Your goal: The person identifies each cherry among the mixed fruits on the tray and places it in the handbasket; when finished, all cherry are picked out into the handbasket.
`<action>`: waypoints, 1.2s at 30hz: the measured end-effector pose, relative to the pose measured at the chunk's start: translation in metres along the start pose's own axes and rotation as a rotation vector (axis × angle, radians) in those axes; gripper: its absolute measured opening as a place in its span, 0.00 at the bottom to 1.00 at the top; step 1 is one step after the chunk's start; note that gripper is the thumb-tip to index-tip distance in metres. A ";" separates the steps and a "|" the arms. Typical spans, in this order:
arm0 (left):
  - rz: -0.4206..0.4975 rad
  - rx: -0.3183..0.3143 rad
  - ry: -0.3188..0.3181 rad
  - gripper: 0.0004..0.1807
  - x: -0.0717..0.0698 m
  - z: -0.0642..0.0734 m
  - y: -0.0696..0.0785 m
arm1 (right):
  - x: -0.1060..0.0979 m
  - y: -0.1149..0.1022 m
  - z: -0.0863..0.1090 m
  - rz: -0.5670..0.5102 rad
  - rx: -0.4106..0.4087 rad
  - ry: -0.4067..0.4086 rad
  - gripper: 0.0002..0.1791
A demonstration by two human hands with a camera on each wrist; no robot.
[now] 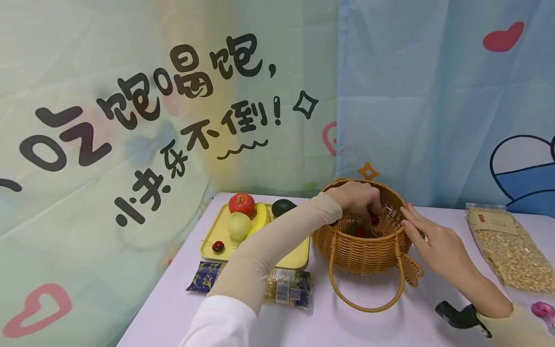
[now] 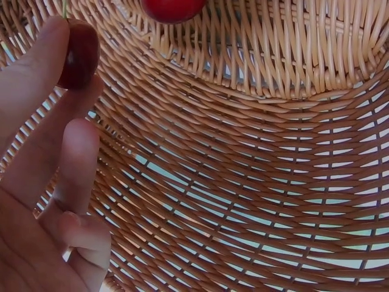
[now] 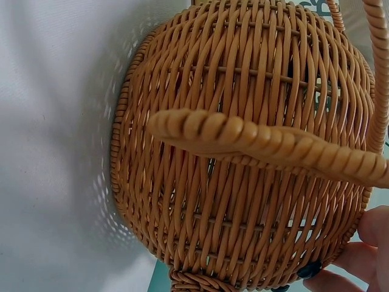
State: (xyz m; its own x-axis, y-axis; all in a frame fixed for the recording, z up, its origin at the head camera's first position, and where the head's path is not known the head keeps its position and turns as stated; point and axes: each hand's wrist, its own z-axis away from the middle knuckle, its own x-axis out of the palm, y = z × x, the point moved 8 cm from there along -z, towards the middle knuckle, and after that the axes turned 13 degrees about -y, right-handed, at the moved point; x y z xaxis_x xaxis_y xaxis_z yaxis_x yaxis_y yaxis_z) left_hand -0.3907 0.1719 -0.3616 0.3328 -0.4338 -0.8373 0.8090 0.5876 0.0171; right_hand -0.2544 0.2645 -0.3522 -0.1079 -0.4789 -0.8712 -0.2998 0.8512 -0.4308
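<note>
Inside the wicker basket (image 1: 360,255), my left hand (image 1: 357,196) pinches a dark red cherry (image 2: 80,55) by thumb and finger, its green stem pointing up. The left wrist view shows another red cherry (image 2: 173,8) lower in the basket, against the woven wall. My right hand (image 1: 440,243) rests its extended fingers on the basket's right rim. In the right wrist view its fingertips (image 3: 358,258) touch the rim beside a small black bead (image 3: 310,269). The basket stands upright, its handle (image 1: 368,310) folded down toward me.
Left of the basket, a yellow tray (image 1: 299,255) bears a red apple (image 1: 241,205), a pale green round fruit (image 1: 239,226), bananas (image 1: 260,219), an avocado (image 1: 284,207) and a cherry (image 1: 218,246). Patterned packets (image 1: 289,289) lie before it. A bag of grains (image 1: 507,246) lies right.
</note>
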 end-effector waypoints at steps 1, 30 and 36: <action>0.005 -0.001 0.000 0.22 0.000 0.000 0.000 | 0.000 0.000 0.000 -0.001 0.002 -0.002 0.28; 0.006 -0.009 0.041 0.20 -0.006 -0.003 -0.003 | 0.001 0.003 -0.001 -0.023 0.013 -0.013 0.28; 0.073 0.055 0.070 0.23 -0.013 0.004 0.000 | 0.001 0.003 0.000 -0.017 0.005 -0.004 0.28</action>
State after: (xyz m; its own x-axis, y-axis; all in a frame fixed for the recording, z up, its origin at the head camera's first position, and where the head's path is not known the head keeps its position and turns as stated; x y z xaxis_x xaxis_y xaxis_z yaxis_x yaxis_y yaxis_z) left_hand -0.3929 0.1750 -0.3490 0.3589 -0.3409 -0.8689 0.8099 0.5765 0.1083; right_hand -0.2557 0.2666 -0.3546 -0.0992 -0.4923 -0.8648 -0.2970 0.8441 -0.4464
